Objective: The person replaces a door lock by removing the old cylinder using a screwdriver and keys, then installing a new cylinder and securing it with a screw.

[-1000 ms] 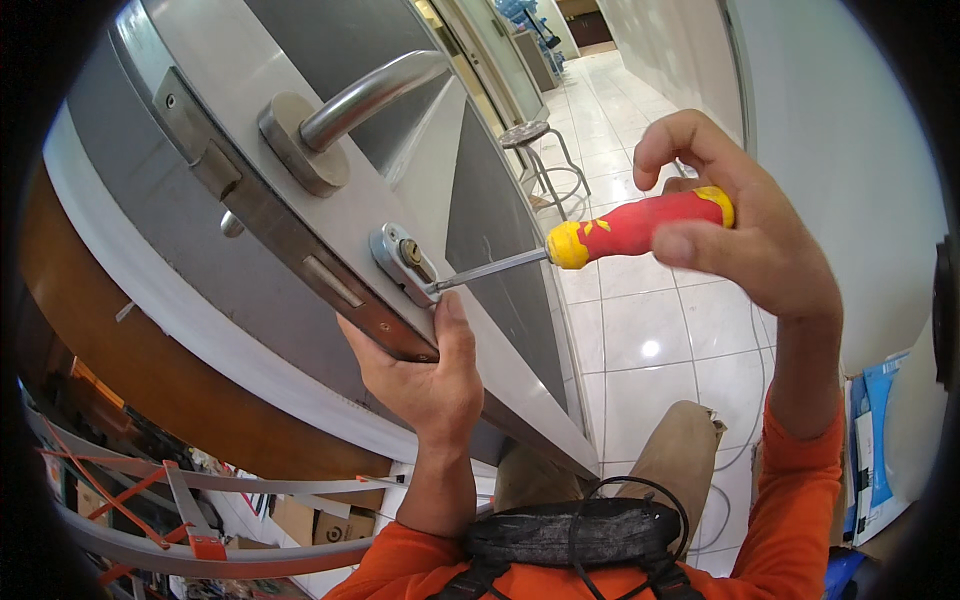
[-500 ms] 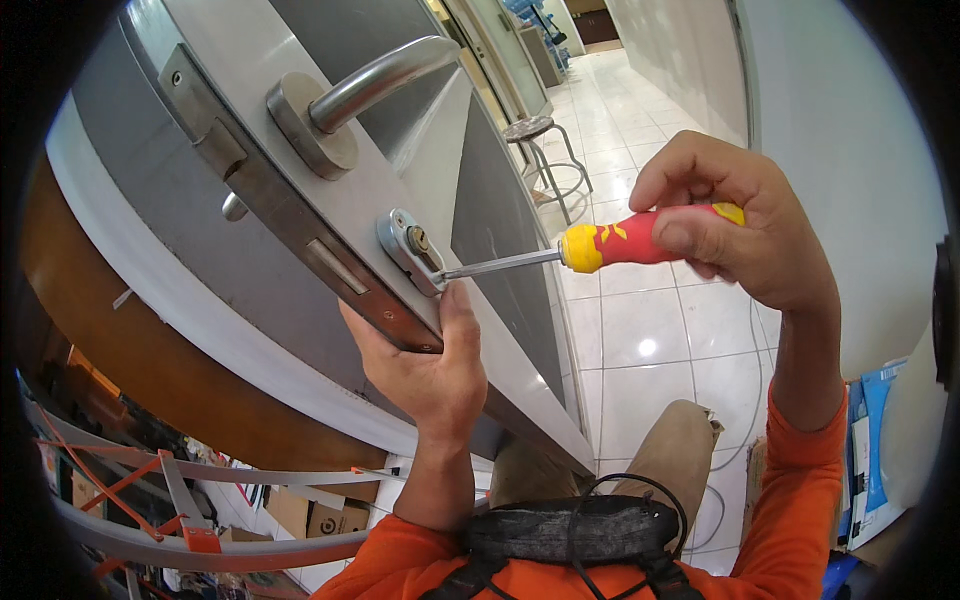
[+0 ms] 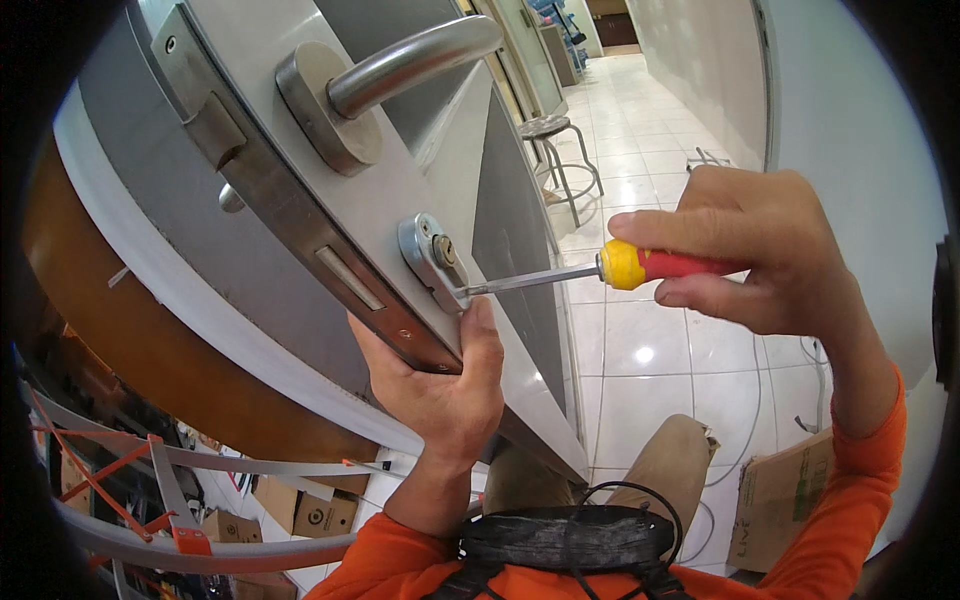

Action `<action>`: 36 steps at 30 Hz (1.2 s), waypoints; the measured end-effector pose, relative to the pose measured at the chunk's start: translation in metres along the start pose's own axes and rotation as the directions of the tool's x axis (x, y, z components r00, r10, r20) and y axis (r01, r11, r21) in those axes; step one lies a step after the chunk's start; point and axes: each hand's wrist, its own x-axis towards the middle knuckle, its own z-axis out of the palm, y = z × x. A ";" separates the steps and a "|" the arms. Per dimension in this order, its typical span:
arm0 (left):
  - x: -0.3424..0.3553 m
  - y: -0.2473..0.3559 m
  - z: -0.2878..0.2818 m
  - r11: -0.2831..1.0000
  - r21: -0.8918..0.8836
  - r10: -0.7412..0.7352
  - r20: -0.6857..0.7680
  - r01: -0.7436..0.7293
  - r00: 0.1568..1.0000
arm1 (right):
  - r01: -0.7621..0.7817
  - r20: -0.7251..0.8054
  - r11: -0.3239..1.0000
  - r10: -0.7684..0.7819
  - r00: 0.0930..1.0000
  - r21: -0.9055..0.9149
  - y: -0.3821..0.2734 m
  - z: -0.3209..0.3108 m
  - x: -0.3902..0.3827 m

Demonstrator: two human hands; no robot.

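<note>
My right hand is closed round the red and yellow handle of a screwdriver, with the thumb and a finger reaching towards its yellow collar. The metal shaft points left, and its tip meets the lower end of an oval keyhole plate. A brass-coloured lock cylinder sits in that plate. Wrapped round the edge of the grey door, my left hand presses its thumb against the plate's bottom end, beside the tip. Its other fingers are partly hidden behind the door.
A silver lever handle juts out above the plate. Along the door edge runs a metal lock strip with a latch. A metal stool stands on the tiled floor beyond. Cardboard boxes and an orange-grey ladder-like frame are lower down.
My right hand has shifted its grip forward along the screwdriver handle, and its fingers lie differently. The tip stays at the plate's lower end. The door appears slightly larger; my left hand keeps its hold.
</note>
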 end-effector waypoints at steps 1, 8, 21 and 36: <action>0.000 0.000 0.000 1.000 -0.005 -0.003 -0.006 0.003 1.000 | -0.108 0.016 0.974 0.107 0.994 0.201 0.003 0.006 -0.001; -0.001 -0.002 0.002 1.000 0.008 0.008 -0.023 -0.008 1.000 | -0.729 0.537 0.488 0.493 0.684 0.481 0.004 -0.005 0.015; 0.002 0.003 -0.001 0.999 0.032 -0.037 0.027 0.036 0.999 | 0.157 -0.094 0.859 -0.230 0.969 -0.487 -0.016 0.010 -0.009; 0.002 0.003 0.000 0.998 -0.062 -0.017 0.045 0.020 0.999 | -0.131 -0.077 0.981 0.143 0.987 0.142 0.014 -0.016 0.007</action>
